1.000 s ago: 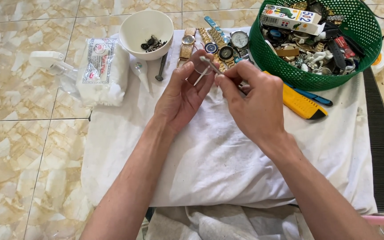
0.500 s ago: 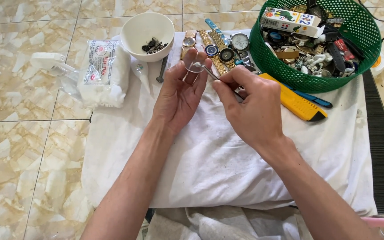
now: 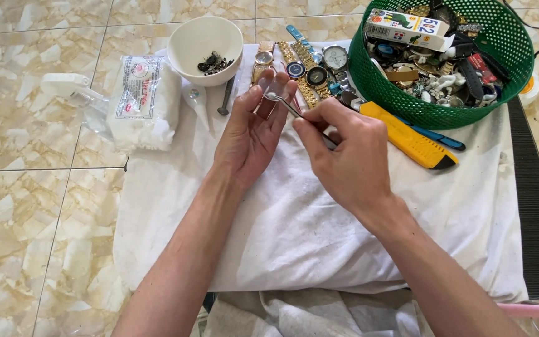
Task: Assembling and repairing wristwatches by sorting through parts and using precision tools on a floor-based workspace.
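A small clear glass disc, apparently a watch crystal (image 3: 268,93), sits at the fingertips of the left hand (image 3: 251,134), which is raised palm-up with its fingers loosely curled around the disc's edge. The right hand (image 3: 347,156) pinches thin metal tweezers (image 3: 291,107) between thumb and fingers, the tips touching the disc. Both hands hover over a white cloth (image 3: 294,231) spread on the tiled floor. Just beyond lie several wristwatches (image 3: 307,65), a white bowl (image 3: 205,43) with small dark parts, a green basket (image 3: 400,93) full of parts, and a yellow utility knife (image 3: 410,137).
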